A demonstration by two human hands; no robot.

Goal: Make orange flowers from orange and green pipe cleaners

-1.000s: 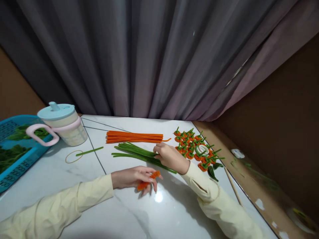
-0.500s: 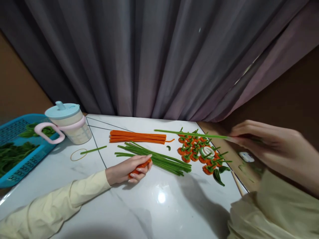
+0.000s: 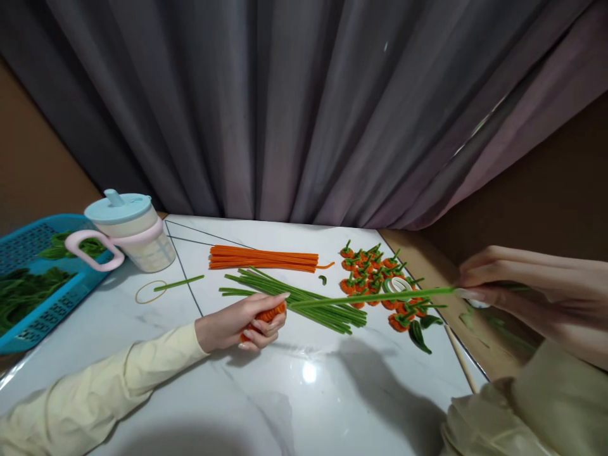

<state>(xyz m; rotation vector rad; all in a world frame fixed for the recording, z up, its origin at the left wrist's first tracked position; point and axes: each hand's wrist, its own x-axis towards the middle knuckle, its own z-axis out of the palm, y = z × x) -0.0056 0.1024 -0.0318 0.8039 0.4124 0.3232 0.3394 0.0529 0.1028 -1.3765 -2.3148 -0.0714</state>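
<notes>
My left hand is closed round an orange coil of fuzzy pipe cleaner, partly hidden by the fingers. On the right, my right hand pinches one end of a long green pipe cleaner. Its far tip reaches close to the orange coil; whether they touch I cannot tell. Beneath it lies a loose bundle of green pipe cleaners. A stack of orange pipe cleaners sits behind that bundle. Several small orange pipe-cleaner persimmons with green tops are grouped at the right, a white roll of tape among them.
A blue basket with green pieces stands at the far left, beside a lidded cup with a pink handle. A rubber band and a short green stem lie near the cup. A grey curtain hangs behind the table.
My right hand has moved slightly right and down. The green pipe cleaner's free tip has come down from above the orange stack to beside the coil. My left hand has barely moved.
</notes>
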